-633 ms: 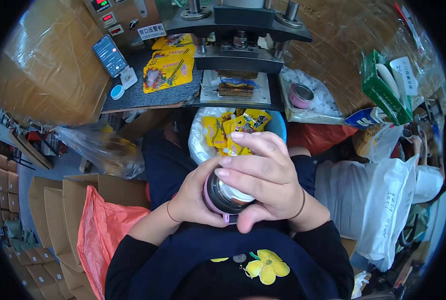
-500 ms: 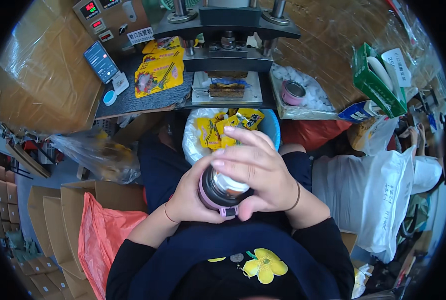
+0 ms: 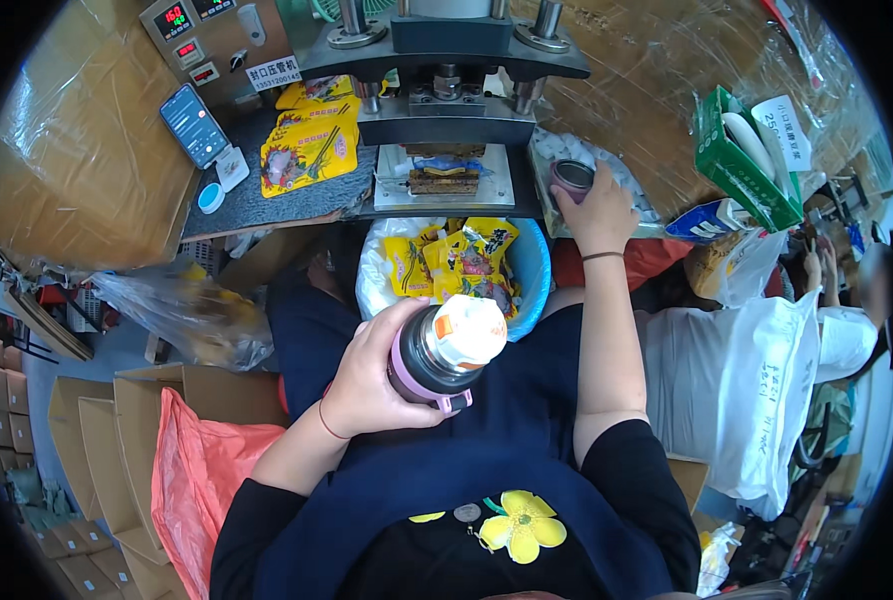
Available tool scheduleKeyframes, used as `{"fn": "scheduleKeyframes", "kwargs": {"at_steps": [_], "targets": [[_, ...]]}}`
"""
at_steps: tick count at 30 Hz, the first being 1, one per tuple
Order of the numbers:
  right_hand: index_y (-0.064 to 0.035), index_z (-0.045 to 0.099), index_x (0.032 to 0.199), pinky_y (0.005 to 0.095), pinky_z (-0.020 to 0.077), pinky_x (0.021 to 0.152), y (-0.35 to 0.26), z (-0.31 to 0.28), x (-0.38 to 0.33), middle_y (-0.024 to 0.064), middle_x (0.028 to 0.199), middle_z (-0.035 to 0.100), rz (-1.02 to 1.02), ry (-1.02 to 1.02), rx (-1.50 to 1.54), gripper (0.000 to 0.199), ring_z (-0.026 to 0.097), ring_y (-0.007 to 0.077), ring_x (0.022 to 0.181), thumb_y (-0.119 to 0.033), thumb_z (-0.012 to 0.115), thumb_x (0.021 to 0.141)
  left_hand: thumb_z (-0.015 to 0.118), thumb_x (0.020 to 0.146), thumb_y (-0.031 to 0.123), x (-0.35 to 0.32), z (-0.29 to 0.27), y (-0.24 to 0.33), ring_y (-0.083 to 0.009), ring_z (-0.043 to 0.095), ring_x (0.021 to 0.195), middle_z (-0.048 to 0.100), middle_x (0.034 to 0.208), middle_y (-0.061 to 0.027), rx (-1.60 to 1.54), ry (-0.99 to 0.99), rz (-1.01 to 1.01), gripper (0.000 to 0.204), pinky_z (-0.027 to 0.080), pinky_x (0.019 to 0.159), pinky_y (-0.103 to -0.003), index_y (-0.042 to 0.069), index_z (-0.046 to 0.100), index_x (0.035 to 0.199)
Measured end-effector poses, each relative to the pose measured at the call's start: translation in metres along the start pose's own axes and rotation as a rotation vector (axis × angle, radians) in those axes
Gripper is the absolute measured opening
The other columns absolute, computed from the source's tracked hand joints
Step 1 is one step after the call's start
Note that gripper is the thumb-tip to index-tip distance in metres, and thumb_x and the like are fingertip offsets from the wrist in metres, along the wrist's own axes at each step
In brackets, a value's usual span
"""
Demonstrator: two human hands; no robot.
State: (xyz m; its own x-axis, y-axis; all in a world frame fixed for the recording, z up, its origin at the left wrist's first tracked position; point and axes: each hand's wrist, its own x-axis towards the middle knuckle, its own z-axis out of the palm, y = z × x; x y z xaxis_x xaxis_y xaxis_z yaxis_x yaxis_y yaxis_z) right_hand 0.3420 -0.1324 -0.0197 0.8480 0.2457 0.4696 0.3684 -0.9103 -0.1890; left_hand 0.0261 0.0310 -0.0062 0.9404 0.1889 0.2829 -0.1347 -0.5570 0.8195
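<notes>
Pink-and-black cylindrical vacuum bottle with a rounded white-and-orange stopper (image 3: 411, 378): over the person's lap, near side of the scene, stopper end up and leaning to the far right. Left hand (image 3: 371, 372) is wrapped around its body. Pink clip on the collar faces the near right.

Hands are well apart. Right hand (image 3: 608, 212) reaches to the far right, thumb and fingers closed around a small pink cup with a dark metallic inside (image 3: 572, 178), mouth up. Cup is at a bed of white lumpy pieces (image 3: 562, 148); can't tell if it's resting or lifted.

Just beyond the bottle: round blue tub with a pale plastic liner (image 3: 539, 275), holding glossy yellow printed pouches (image 3: 471, 258). Past that, black metal press with steel columns (image 3: 446, 125), white base plate under it (image 3: 497, 185).

Left of the press: flat yellow packets (image 3: 311, 150) overlapping on a dark mat (image 3: 351, 192), with a lit smartphone (image 3: 194, 125) and a round blue-and-white lid (image 3: 210, 198) further left. Far right: green open-topped cardboard box (image 3: 711, 158). Near left: crumpled red plastic bag (image 3: 201, 450) against brown cartons (image 3: 101, 440). Right side: large white sack (image 3: 731, 390).
</notes>
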Motion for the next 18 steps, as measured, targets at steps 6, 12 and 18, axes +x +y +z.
{"fn": "scheduleKeyframes", "kwargs": {"at_steps": [6,12,18], "targets": [[-0.0062,0.059,0.132,0.0524,0.0481,0.091,0.009,0.009,-0.001,0.0199,0.121,0.067,0.079,0.023,0.073,0.069,0.063,0.0375,0.112,-0.044,0.078,0.077,0.095,0.049,0.022,0.000,-0.009,0.000,-0.0231,0.061,0.120,0.060,0.128,-0.0119,-0.018,0.018,-0.031,0.107,0.047,0.105,-0.036,0.003,0.044,0.141],[0.0015,0.054,0.125,0.0398,0.0457,0.099,0.010,-0.064,-0.048,0.0190,0.119,0.057,-0.416,-0.098,0.979,0.063,0.057,0.0348,0.112,-0.008,0.073,0.066,0.094,0.048,0.025,-0.003,-0.021,-0.001,-0.0266,0.063,0.117,0.062,0.125,-0.0141,0.042,0.022,-0.025,0.106,0.049,0.102,-0.037,0.003,0.046,0.140],[-0.0057,0.057,0.135,0.0455,0.0452,0.102,-0.026,-0.101,-0.078,0.0169,0.129,0.059,-1.089,-0.503,1.065,0.075,0.058,0.0359,0.115,-0.011,0.080,0.063,0.090,0.055,0.042,-0.004,-0.020,-0.001,-0.0273,0.066,0.109,0.066,0.118,-0.0094,0.244,-0.200,-0.015,0.097,0.043,0.087,-0.039,0.011,0.050,0.138]]}}
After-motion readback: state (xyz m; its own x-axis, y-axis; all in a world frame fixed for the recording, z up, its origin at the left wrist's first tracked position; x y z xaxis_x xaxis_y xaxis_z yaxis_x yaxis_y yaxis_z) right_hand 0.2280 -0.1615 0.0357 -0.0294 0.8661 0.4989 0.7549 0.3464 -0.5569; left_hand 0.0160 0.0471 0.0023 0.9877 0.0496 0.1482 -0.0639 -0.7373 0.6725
